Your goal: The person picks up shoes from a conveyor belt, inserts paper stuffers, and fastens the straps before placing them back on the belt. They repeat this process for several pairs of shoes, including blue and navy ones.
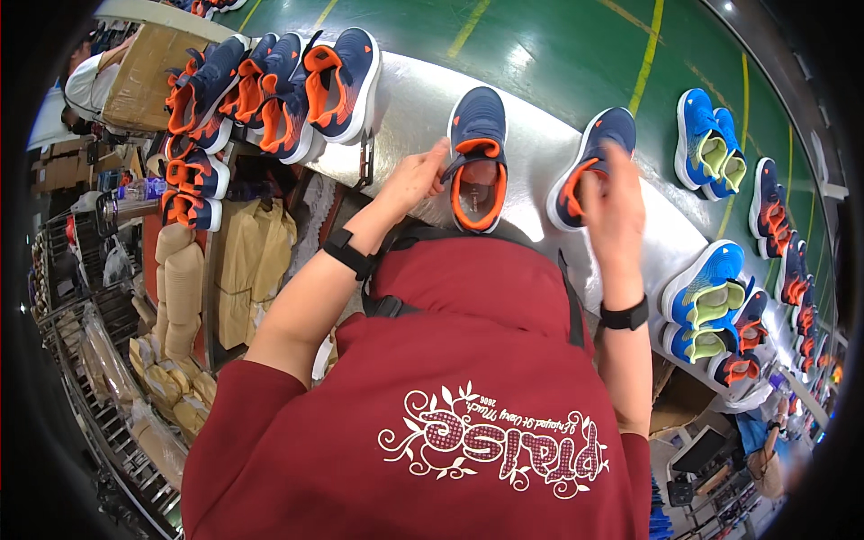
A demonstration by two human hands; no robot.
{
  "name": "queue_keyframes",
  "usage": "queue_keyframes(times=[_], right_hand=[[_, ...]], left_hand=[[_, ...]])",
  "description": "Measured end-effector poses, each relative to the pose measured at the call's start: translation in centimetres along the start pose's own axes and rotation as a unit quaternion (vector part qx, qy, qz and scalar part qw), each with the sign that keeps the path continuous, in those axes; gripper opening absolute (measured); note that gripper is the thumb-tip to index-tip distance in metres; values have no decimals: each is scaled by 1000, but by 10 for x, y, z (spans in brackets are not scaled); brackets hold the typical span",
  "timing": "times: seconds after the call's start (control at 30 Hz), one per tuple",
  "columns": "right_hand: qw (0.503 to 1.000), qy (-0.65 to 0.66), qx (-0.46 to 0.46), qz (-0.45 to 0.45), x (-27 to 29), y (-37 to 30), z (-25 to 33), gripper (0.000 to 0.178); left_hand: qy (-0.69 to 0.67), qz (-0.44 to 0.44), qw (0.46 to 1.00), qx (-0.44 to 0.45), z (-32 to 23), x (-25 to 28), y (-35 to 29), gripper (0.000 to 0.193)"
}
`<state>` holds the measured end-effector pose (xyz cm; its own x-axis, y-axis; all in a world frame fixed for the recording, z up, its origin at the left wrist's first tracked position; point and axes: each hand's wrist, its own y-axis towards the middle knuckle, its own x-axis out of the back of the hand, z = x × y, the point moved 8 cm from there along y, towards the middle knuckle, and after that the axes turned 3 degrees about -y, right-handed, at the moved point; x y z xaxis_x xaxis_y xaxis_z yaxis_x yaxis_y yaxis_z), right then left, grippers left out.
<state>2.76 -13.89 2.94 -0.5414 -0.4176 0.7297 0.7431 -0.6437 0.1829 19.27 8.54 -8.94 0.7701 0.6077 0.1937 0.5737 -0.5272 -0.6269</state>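
A navy sneaker [480, 112] with orange lining and a white sole sits on the shiny metal worktop in front of me, its opening toward me. At its left edge my left hand [416, 177] is closed, fingertips pinching the end of the dark strap [456, 162]. To the right stands a second navy sneaker [569, 175], tilted slightly, with the same orange lining. Over its right side is my right hand [617, 211], its fingers blurred by motion and partly covering the shoe; whether they grip it cannot be made out.
Several navy-orange sneakers [346, 85] crowd the worktop's left end beside a cardboard box [157, 76]. Blue sneakers with lime lining [711, 279] stand at the right. More shoes rest on the green surface [558, 45] beyond. Brown paper bundles [256, 261] lie lower left.
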Motion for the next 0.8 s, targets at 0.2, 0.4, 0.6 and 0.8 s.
queue_keyframes(times=[0.2, 0.4, 0.6, 0.8], right_hand=[[963, -116, 76, 231, -127, -13, 23, 59], [932, -206, 263, 141, -162, -25, 37, 26], [972, -20, 19, 235, -139, -3, 37, 30], [984, 92, -19, 149, -121, 11, 42, 25]], left_hand=[[-165, 123, 977, 57, -9, -22, 2, 45], [266, -70, 904, -326, -135, -25, -32, 23], [239, -137, 834, -479, -140, -22, -35, 18], [192, -203, 843, -459, -86, -2, -51, 72]])
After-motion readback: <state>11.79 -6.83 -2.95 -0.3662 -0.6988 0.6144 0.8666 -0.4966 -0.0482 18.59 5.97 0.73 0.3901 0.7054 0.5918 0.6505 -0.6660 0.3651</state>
